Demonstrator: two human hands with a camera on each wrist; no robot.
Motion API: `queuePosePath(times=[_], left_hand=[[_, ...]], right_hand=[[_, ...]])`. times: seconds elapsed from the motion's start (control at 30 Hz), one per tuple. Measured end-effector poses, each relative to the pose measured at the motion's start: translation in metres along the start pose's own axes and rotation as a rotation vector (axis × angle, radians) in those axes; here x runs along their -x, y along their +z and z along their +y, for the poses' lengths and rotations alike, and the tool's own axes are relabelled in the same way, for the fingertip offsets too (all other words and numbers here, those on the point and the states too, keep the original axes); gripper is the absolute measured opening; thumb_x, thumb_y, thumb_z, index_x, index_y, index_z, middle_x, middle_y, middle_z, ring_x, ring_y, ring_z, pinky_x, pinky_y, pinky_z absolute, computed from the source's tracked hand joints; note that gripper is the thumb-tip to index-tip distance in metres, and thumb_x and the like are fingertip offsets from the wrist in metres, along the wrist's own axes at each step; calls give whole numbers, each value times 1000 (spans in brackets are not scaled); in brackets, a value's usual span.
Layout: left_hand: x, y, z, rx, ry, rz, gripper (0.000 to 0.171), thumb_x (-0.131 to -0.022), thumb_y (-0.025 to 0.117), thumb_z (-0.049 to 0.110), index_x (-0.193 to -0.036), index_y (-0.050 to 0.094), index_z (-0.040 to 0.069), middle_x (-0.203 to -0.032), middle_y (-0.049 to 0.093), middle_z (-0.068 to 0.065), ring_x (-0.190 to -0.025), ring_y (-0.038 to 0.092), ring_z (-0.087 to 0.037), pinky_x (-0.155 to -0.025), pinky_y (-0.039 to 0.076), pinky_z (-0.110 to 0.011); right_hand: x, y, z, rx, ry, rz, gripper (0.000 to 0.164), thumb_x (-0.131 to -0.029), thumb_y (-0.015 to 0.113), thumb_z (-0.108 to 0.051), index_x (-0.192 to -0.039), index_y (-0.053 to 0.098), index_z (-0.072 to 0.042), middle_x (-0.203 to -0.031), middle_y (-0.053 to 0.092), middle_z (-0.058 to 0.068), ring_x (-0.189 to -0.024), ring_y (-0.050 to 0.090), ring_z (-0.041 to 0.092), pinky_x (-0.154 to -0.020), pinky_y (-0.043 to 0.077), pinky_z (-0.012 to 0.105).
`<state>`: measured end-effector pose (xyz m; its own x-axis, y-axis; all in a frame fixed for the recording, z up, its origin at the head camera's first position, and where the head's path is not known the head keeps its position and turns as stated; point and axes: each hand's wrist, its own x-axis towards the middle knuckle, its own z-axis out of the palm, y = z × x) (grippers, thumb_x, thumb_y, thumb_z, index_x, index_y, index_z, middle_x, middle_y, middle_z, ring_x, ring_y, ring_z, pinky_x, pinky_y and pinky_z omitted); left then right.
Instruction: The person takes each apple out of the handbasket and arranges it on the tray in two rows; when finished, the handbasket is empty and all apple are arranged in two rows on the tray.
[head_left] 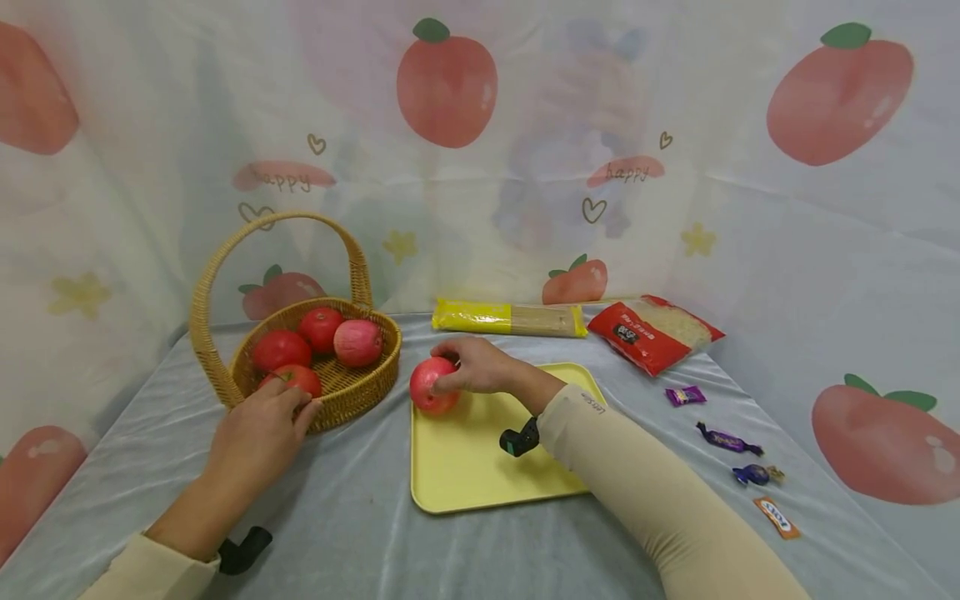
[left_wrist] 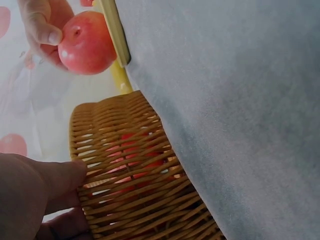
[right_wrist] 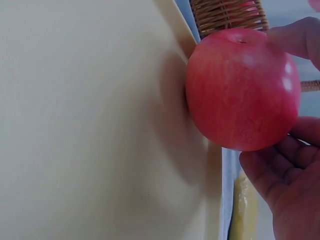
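Observation:
My right hand (head_left: pixel 483 367) grips a pinkish-red apple (head_left: pixel 432 387) at the far left corner of the yellow tray (head_left: pixel 480 467). The right wrist view has its thumb and fingers on opposite sides of the apple (right_wrist: pixel 242 92), close over the tray's edge. A wicker basket (head_left: pixel 352 400) with a tall arched handle stands left of the tray. It contains another pinkish apple (head_left: pixel 357 342) and several smooth red round fruits (head_left: pixel 281 350). My left hand (head_left: pixel 258 433) holds the basket's near rim, thumb against the weave (left_wrist: pixel 120 165) in the left wrist view; its other fingers are partly hidden.
Behind the tray lie a yellow packet of noodles (head_left: pixel 510 317) and a red packet (head_left: pixel 652 333) with a clear window. Wrapped candies, including a purple one (head_left: pixel 686 396) and an orange one (head_left: pixel 777 517), line the right side. A printed curtain (head_left: pixel 480 217) encloses the table.

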<state>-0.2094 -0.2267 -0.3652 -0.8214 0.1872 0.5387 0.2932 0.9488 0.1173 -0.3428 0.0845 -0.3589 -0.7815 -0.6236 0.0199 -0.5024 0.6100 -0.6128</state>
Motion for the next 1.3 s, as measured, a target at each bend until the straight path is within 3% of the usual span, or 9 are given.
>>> queuePosePath(times=[0.17, 0.43, 0.6, 0.77, 1.03, 1.3], left_hand=[[0, -1, 0, -3, -2, -9, 20, -91, 78, 23, -86, 70, 5, -84, 60, -13, -72, 62, -37, -62, 51, -58], [2, -3, -1, -4, -11, -7, 20, -90, 80, 22, -86, 71, 5, -81, 58, -12, -67, 60, -35, -59, 50, -56], [3, -2, -2, -6, -4, 16, 20, -89, 81, 22, -86, 71, 5, -80, 57, -12, -65, 59, -35, -57, 49, -55], [3, -2, -1, -5, -11, 0, 20, -90, 80, 22, -85, 70, 5, -81, 58, -12, -67, 60, -36, -59, 50, -56], [1, -1, 1, -6, -23, -25, 20, -91, 80, 23, -86, 70, 7, -83, 58, -12, -70, 60, -35, -62, 51, -55], [1, -2, 1, -3, -11, -7, 21, -90, 80, 23, -82, 68, 8, -80, 56, -10, -67, 58, -33, -59, 49, -53]], right_hand=[[0, 0, -2, 1, -23, 12, 65, -87, 77, -36, -140, 59, -2, -131, 67, 8, -118, 62, 20, -103, 49, 34], [-1, -4, -3, -43, -56, 27, 60, -91, 75, -37, -138, 60, -4, -135, 65, 17, -121, 61, 27, -106, 48, 37], [1, -8, -7, -77, -46, 43, 62, -93, 75, -37, -143, 57, -6, -138, 63, 15, -124, 60, 25, -108, 48, 38], [2, -11, -12, -120, -42, 58, 67, -92, 76, -38, -148, 53, -8, -139, 63, 8, -128, 60, 24, -110, 47, 39], [1, -18, -17, -197, -49, 60, 70, -90, 78, -35, -148, 51, -7, -140, 61, 9, -132, 58, 30, -111, 47, 40], [-9, -20, -30, -175, -60, 60, 70, -90, 78, -35, -148, 51, -8, -141, 60, 9, -132, 57, 29, -112, 45, 40]])
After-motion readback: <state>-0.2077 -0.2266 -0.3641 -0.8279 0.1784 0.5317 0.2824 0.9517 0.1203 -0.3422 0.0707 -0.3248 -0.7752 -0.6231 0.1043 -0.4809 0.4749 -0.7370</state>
